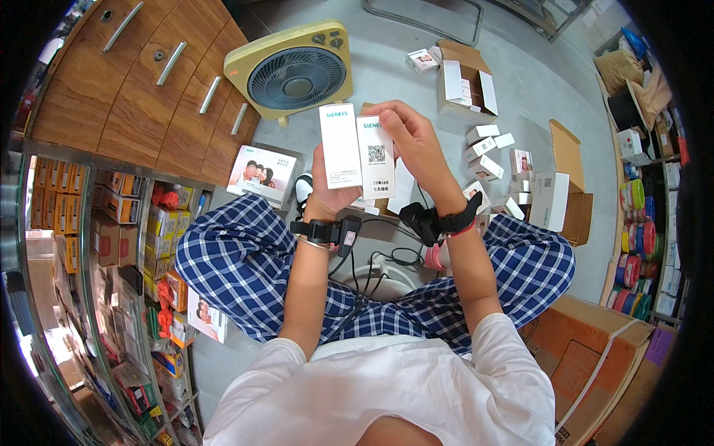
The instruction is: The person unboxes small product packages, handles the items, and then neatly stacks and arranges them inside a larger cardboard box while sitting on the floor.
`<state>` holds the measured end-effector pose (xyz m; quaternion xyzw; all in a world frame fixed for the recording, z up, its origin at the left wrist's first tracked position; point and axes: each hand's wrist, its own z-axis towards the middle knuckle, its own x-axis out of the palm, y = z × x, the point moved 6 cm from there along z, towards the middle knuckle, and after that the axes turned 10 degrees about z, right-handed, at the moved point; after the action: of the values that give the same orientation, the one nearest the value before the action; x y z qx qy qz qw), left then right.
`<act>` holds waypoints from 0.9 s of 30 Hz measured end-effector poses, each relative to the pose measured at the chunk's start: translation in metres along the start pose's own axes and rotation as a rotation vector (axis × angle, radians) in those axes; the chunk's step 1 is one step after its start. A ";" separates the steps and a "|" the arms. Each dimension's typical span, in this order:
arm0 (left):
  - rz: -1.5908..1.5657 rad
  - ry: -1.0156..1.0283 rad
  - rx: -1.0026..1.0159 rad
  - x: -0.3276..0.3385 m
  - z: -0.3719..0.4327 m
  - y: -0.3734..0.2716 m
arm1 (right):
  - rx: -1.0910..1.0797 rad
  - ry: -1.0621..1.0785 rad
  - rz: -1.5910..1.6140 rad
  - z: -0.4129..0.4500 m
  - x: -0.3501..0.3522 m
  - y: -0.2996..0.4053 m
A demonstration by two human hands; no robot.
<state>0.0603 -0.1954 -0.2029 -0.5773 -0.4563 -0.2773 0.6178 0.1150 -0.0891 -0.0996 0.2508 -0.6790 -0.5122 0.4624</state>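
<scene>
My left hand [331, 197] holds a white small carton [340, 145] upright from below, with green lettering at its top and fine print near its lower end. Right beside it, a second white carton [377, 181] bearing a printed square code is gripped near its top by my right hand [411, 132]. The two cartons stand side by side, the second slightly lower. Behind and below them, an opened cardboard box is mostly hidden by my hands and the cartons. Black straps with small devices sit on both wrists.
A yellow box fan [298, 86] stands ahead, by wooden drawers [134, 72]. A larger printed carton [262, 173] lies left. Several small white cartons [485, 167] and open boxes [467, 106] are on the floor to the right. Cables [368, 273] hang between my legs. Stocked shelves [641, 240] line both sides.
</scene>
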 end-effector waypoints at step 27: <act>-0.329 0.197 -0.038 0.019 -0.016 -0.014 | 0.399 0.096 -0.865 -0.074 -0.103 -0.325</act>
<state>0.0603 -0.2102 -0.1780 -0.4767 -0.4764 -0.4384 0.5947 0.1831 -0.1527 -0.4357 0.6174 -0.5753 -0.5053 0.1804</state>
